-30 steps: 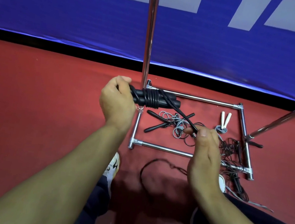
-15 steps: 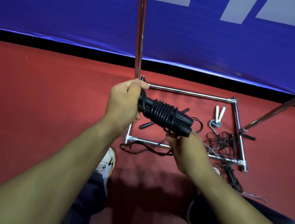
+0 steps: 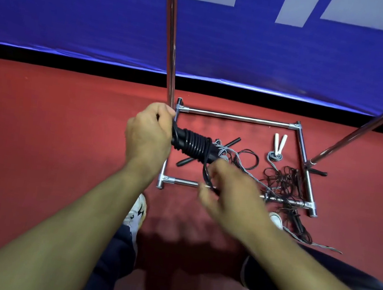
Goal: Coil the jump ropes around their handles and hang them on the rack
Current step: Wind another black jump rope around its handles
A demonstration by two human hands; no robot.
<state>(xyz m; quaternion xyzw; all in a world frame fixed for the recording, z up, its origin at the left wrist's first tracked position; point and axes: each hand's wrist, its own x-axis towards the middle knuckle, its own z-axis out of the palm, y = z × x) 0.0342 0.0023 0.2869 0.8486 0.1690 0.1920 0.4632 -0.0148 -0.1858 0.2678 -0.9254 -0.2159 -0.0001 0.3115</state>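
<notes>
A red floor [image 3: 39, 135] runs up to a blue banner [image 3: 80, 18] across the top of the frame, and the chrome rack [image 3: 236, 117] stands at centre, its base bars boxing in loose ropes. The left hand [image 3: 148, 136] is clenched round one end of the black jump rope handles [image 3: 193, 144], held level so turns stack neatly. The right hand [image 3: 230, 194], motion-blurred just below, appears to pinch the free cord [image 3: 206, 174]; how firmly, I cannot tell. A white-handled rope [image 3: 278, 144] lies to the right inside the base.
</notes>
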